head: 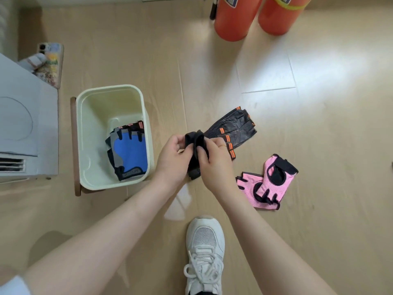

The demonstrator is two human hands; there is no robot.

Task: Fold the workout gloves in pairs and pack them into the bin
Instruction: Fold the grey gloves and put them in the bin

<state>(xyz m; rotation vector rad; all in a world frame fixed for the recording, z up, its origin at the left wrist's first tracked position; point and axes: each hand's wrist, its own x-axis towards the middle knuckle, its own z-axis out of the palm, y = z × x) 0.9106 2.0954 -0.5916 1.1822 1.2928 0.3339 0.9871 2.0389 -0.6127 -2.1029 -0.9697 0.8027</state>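
Head view: the bin (80, 133), a pale green tub, stands on the wood floor (276, 128) and serves as the landmark. Inside it, against its right wall, lies a blue glove (130, 155) with grey and black trim; an orange-striped black piece shows just behind it.

Right of the bin, both hands meet over the floor. The left hand (172, 158) pinches the rolled wrist end of a black glove (196, 143) between thumb and fingers. The right hand (215, 165) has its fingers curled round the same glove from the other side, so both grips are clamped on it. The glove's lower end hangs down between the wrists.

Further right of the bin, touching the held glove's far side, the black pair (234, 128) with orange strips lies flat on the floor. The pink gloves (268, 184) lie right of the bin too, near the right forearm, one overlapping the other.

Below the hands, a white shoe (205, 252). Far behind and right of the bin, two orange cylinders (255, 15). Left of the bin, a grey box (23, 124); behind that, a phone (52, 62).
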